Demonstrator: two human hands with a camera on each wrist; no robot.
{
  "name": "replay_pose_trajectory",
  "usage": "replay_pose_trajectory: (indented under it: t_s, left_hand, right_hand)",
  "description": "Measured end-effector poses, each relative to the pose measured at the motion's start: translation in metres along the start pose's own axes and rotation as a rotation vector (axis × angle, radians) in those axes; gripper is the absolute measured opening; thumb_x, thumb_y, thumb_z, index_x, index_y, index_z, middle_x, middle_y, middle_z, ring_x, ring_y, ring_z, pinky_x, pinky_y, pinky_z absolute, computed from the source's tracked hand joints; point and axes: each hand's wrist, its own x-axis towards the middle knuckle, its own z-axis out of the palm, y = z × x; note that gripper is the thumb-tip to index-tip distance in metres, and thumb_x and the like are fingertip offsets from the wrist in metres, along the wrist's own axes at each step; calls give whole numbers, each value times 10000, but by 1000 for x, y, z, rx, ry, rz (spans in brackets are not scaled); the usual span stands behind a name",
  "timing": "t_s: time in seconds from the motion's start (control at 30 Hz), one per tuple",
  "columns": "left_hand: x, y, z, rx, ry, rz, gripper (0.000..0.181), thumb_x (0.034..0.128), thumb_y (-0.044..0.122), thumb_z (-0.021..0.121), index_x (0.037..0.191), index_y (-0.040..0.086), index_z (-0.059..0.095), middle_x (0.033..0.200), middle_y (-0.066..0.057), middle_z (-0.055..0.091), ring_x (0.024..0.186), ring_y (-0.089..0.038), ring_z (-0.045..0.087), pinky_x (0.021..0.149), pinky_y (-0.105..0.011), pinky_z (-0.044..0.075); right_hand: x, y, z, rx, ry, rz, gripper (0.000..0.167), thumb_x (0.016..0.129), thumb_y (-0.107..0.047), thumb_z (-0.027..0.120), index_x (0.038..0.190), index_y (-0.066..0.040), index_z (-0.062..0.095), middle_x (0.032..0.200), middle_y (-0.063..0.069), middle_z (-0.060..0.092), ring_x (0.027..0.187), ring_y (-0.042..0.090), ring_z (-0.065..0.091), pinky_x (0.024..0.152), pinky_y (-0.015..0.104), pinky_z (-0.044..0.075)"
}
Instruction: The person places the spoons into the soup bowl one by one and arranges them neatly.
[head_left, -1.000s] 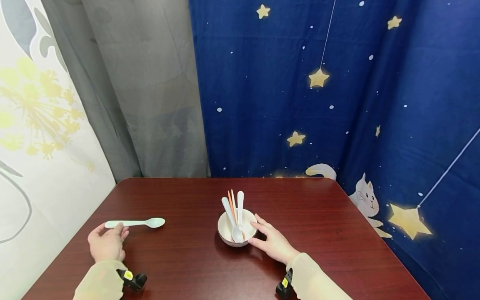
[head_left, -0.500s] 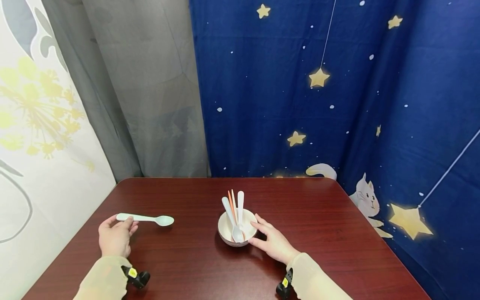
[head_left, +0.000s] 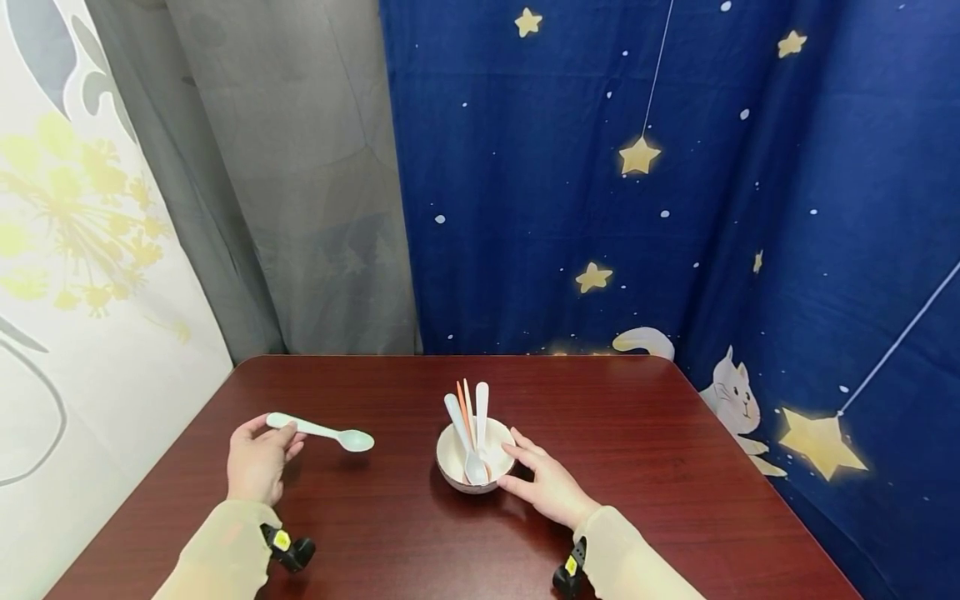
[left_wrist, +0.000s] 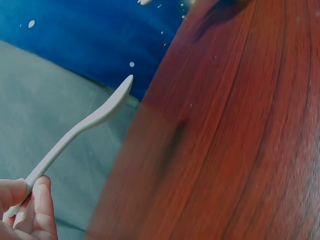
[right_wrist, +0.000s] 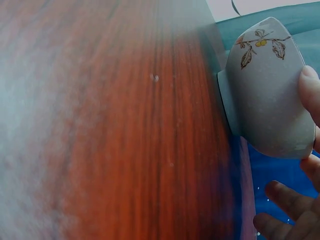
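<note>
My left hand [head_left: 257, 462] pinches the handle of a pale mint spoon [head_left: 356, 440] between thumb and fingers. In the left wrist view the spoon [left_wrist: 95, 117] is side-on above the tabletop, its bowl end pointing away from the fingers [left_wrist: 44, 205]. A small off-white bowl [head_left: 450, 454] stands mid-table, holding a light grey spoon [head_left: 474, 467], a white-handled utensil [head_left: 482, 408], and slim orange and cream sticks of unclear kind. My right hand [head_left: 551, 483] holds the bowl's right rim with thumb and forefinger. The right wrist view shows a leaf-and-berry print on the bowl [right_wrist: 270, 100]; other fingers stay apart from it.
The dark red wooden table [head_left: 360, 533] has rounded far corners. Behind it hang a grey curtain [head_left: 315, 208] and a blue star-print curtain [head_left: 525, 183]. A white patterned curtain [head_left: 90, 375] borders the left side.
My left hand has moved right and slightly away from me with the spoon, whose bowl end now tips downward more. The right hand and the bowl have stayed put.
</note>
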Motion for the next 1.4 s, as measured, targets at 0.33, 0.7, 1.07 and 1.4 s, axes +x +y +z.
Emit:
replay_pose_trajectory:
  t_s: [0.33,0.7,1.07,1.4]
  left_hand:
    - [-10,3,23,72,-74,-12,640,891,48,674,1400,48,286,815,-7,630,704,-120,695,679,-263,568]
    - [-23,3,57,48,-144,12,512,889,46,677,1289,81,359,829,-22,608,713,-136,693,718,-295,570]
    - [-35,6,88,88,-282,22,563,903,45,658,1361,42,331,921,-66,627,740,-148,691,734,-297,568]
    - [-42,9,112,131,-374,15,501,889,3,660,1310,48,391,944,-102,645,766,-202,682,732,-317,570]
  right_hand:
    - [0,1,1,-3,5,-5,623,893,-457,649,1372,-77,534,1540,63,320,1393,291,315,1069,503,321]
    - [1,2,1,7,1,2,632,894,-460,648,1378,-72,525,1544,49,313,1398,286,301,1077,506,307]
    - [0,1,1,-6,5,-5,617,893,-454,650,1373,-83,535,1539,59,323,1393,278,315,1071,493,322]
    - [0,0,0,4,3,1,620,893,-446,654,1373,-73,531,1540,54,321,1399,267,306,1079,494,310]
